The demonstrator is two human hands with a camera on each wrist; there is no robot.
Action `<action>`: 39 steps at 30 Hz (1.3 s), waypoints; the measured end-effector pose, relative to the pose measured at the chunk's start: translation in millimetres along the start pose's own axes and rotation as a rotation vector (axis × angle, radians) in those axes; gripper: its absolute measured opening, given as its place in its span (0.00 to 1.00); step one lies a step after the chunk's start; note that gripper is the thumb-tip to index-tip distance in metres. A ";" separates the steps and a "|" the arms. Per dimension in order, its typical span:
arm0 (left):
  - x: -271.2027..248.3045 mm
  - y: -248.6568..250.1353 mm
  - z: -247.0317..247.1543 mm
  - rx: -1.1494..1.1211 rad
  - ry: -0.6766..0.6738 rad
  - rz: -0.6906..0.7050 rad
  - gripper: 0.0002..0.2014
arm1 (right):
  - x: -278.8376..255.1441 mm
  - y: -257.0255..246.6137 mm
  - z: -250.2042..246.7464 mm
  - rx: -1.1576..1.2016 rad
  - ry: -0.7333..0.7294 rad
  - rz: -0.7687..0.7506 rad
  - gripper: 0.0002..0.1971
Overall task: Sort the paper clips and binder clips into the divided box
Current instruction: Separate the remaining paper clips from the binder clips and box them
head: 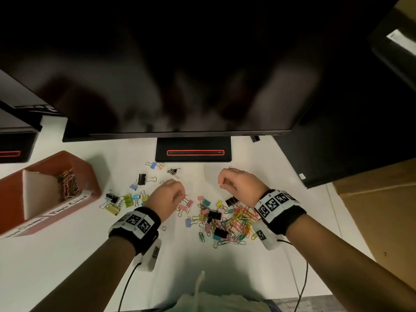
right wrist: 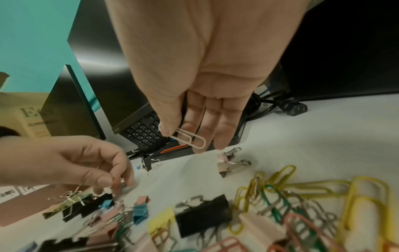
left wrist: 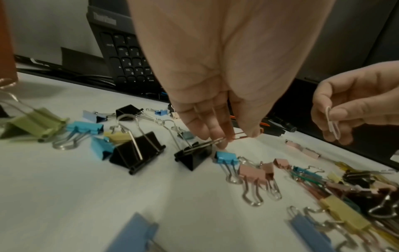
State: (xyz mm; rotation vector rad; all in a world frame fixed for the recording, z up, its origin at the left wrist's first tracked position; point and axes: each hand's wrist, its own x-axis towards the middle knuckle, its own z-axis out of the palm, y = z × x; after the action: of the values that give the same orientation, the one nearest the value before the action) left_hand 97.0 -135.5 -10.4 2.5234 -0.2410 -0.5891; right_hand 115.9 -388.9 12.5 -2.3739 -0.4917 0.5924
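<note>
Nearest, tangled heap of coloured wire paper clips (head: pixel 238 221) mixed with small metal binder clips (head: pixel 216 216) on white desk (head: pixel 67 255); light, springy, they snag, best lifted singly by a loop or by the binder handles. Left hand (head: pixel 165 195) pinches a thin reddish paper clip (left wrist: pixel 238 136), right hand (head: pixel 239 181) pinches a white paper clip (right wrist: pixel 191 139), hands apart. Farther left, brown divided box (head: pixel 90 174), some paper clips already in one compartment

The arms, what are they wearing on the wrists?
Each bare forearm wears a black wristband: one on the left wrist, one on the right wrist. White panels printed with black square code patterns wrap around each band. A small white box hangs under each wrist, and a thin black cable trails from it.
</note>
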 end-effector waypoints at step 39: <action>-0.5 20.9 6.1 -0.321 -0.021 -0.137 0.12 | -7.7 2.0 23.9 -0.321 -0.272 0.032 0.14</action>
State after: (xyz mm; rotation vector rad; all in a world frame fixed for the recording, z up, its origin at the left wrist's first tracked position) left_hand 92.7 -155.8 -3.7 2.2349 0.0196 -0.6515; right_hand 97.4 -382.4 -3.3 -2.6188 -0.7146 0.9170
